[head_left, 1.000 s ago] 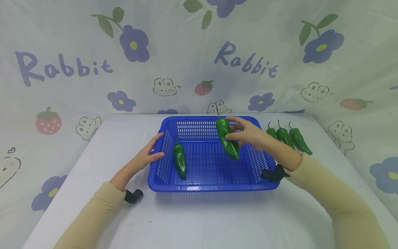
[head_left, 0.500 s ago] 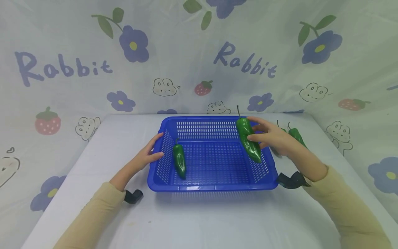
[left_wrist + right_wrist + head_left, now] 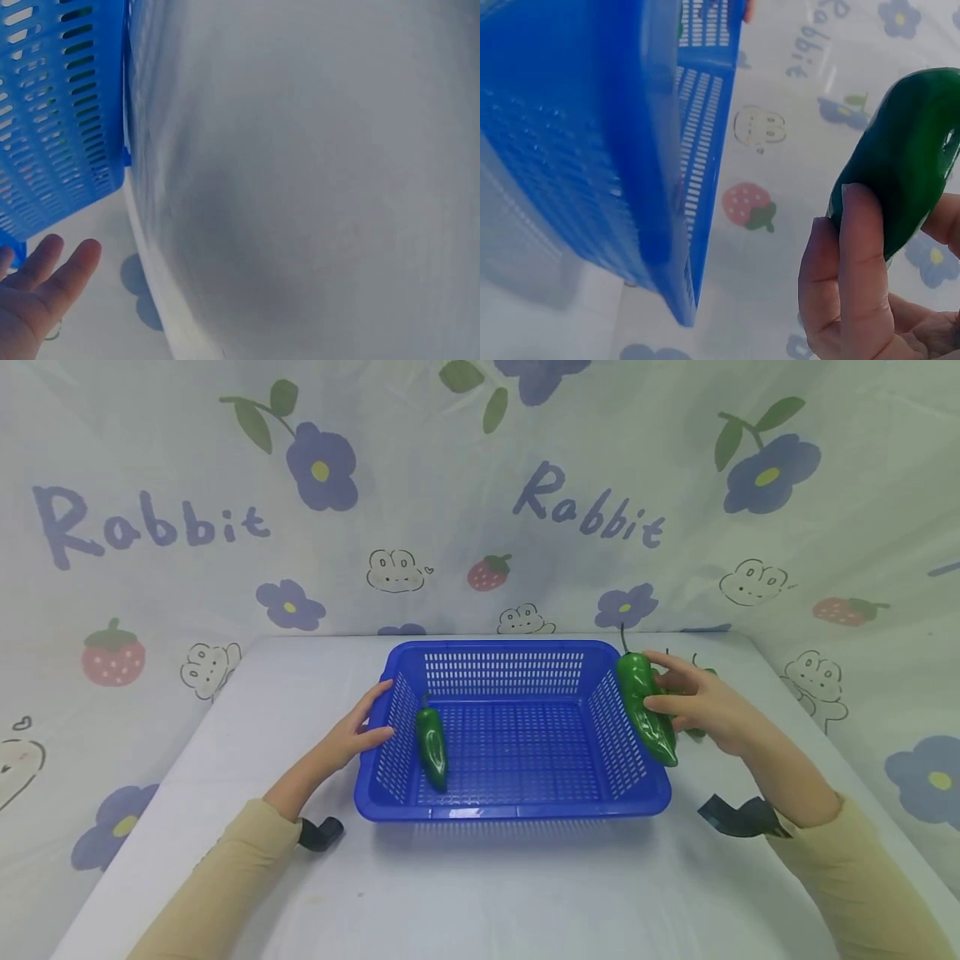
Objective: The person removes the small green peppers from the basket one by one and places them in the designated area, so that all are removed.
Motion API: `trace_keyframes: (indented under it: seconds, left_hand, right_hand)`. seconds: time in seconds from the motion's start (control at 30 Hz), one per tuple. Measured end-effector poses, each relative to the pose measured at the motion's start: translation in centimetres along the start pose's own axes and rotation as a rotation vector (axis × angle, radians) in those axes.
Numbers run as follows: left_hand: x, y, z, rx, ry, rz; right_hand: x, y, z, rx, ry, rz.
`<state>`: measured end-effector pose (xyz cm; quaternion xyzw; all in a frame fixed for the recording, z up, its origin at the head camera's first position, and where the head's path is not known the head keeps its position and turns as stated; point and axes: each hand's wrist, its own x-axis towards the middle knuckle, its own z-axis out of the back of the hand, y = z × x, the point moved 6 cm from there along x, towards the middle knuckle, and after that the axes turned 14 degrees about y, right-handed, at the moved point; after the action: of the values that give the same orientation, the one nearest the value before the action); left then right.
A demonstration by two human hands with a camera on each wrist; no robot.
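My right hand (image 3: 701, 702) pinches a glossy green chili pepper (image 3: 647, 710) between thumb and fingers, its thin stem pointing up, over the right rim of the blue basket. In the right wrist view, the pepper (image 3: 907, 150) stands apart from the basket's side (image 3: 641, 150). My left hand (image 3: 351, 733) rests against the left rim of the basket (image 3: 517, 812); fairly straight fingers (image 3: 71, 277) show in the left wrist view. Another green pepper (image 3: 432, 747) lies inside the basket, near its left wall.
To the right of the basket, more green peppers (image 3: 696, 732) lie on the white table (image 3: 480, 893), mostly hidden behind my right hand. A patterned cloth (image 3: 435, 468) hangs behind the table. Black wrist devices (image 3: 738, 816) are strapped on both arms.
My right hand has carried the pepper rightward, from over the basket's inside to its right rim. The left hand and the basket have stayed in place.
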<state>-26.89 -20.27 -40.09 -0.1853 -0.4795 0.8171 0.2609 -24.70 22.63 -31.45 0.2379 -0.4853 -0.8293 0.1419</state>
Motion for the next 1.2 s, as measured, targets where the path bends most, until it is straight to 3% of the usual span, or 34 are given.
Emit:
trace_keyframes:
  seconds: [0.43,0.83,1.2]
  left_hand:
    - [-0.1,0.0,0.0,-0.002,0.000,0.003]
    - [-0.1,0.2,0.0,0.000,0.001,0.000]
    - [0.0,0.2,-0.1,-0.006,-0.003,-0.012]
  right_hand:
    - [-2.8,-3.3,2.3,-0.046,-0.091,-0.017]
    - [-4.7,-7.3,3.7,-0.096,-0.138,-0.103]
    - [-5.5,-10.9,4.7,-0.134,-0.143,-0.231]
